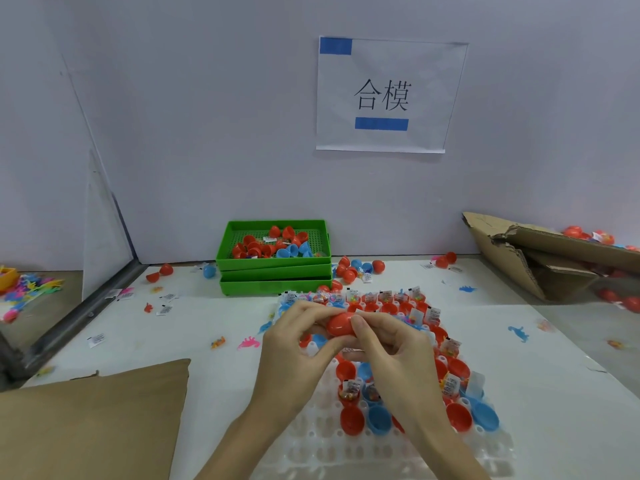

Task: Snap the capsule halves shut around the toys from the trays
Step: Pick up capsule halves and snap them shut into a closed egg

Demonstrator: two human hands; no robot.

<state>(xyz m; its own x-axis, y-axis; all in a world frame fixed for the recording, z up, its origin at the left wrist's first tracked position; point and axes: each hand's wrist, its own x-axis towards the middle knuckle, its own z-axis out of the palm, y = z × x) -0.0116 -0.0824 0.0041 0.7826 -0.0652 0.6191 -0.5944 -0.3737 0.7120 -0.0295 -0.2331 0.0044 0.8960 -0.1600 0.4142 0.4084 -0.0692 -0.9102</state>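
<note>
At centre frame, the left hand [294,344] and right hand [391,355] both pinch a smooth, egg-shaped red capsule [341,324] above the white moulded plastic tray [346,441]. Their fingers hide its seam. Perforated green trays [277,268] sit stacked behind.

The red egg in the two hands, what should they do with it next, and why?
Probably squeeze the halves together until they click. Both the left hand and the right hand already pinch the red capsule from opposite ends above the white tray, and it looks nearly closed, so a firm push should finish it.
</note>
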